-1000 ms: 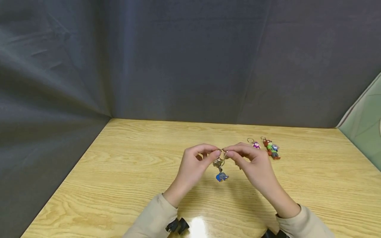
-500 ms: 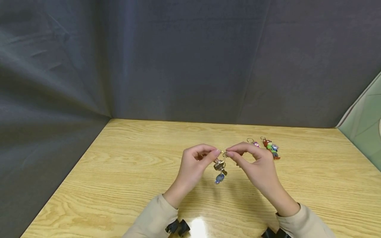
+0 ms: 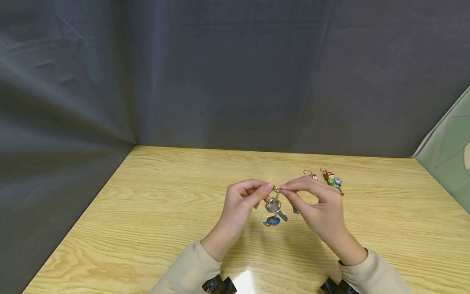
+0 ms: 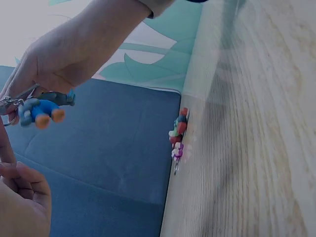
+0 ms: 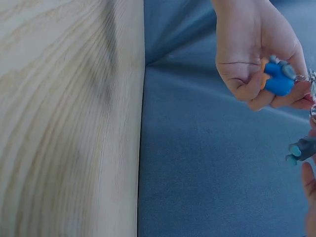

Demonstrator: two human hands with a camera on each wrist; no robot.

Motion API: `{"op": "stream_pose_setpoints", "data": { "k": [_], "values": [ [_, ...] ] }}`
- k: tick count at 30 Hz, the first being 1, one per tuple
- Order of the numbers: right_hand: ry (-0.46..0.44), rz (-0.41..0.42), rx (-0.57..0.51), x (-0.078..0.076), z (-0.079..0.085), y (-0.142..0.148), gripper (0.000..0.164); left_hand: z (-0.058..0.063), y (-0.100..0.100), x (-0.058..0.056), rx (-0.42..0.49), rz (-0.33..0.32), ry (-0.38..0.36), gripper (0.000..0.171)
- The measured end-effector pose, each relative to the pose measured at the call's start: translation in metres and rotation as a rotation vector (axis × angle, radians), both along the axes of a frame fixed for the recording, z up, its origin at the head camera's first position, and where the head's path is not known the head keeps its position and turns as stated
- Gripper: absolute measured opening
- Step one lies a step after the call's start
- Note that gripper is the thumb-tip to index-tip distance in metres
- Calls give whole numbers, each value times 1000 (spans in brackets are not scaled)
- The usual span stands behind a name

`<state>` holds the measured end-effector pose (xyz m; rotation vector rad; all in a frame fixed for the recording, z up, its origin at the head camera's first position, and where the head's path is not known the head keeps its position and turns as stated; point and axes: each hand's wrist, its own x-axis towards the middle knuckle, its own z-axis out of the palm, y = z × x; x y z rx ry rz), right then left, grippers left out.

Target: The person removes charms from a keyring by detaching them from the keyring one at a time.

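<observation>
In the head view my left hand [image 3: 235, 208] pinches a gold-coloured key ring [image 3: 276, 192] between thumb and index finger. My right hand [image 3: 320, 208] pinches at the ring's right side with its fingertips. Below hang a silver key [image 3: 282, 215] and a small blue-and-grey figure charm [image 3: 271, 221]. The right wrist view shows this blue charm [image 5: 280, 85] with orange feet in front of my left hand, and a grey charm with teal ends [image 5: 302, 149] near my right fingers. The fingers cover the exact spot they pinch.
On the wooden table [image 3: 165, 212], behind my right hand, lie a purple figure keychain [image 3: 314, 177] and a larger red-and-green figure keychain [image 3: 331, 179]. A dark cloth screen [image 3: 227, 81] stands along the back and left. Patterned green cloth [image 3: 449, 143] is at the right.
The dangling key and blue charm have turned below the ring, and the key now points down to the right. A bit of blue now shows beneath my right fingers. Both hands stay nearly in place.
</observation>
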<state>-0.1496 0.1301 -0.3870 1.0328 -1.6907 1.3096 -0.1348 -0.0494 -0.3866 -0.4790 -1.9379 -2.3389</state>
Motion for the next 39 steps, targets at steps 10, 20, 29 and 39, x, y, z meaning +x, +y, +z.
{"op": "stream_pose_setpoints", "data": {
  "k": [10,20,29,39],
  "values": [
    [31,34,-35,0,0,1,28,1,2,2,24,-7,-34,22],
    [117,168,-26,-5,-4,-3,20,2,1,-1,64,11,-90,22],
    [24,52,-20,-4,-4,0,29,-4,-2,-3,-56,-30,27,26],
    [6,34,54,-4,-3,2,28,-7,0,-4,-71,-19,6,24]
  ]
}}
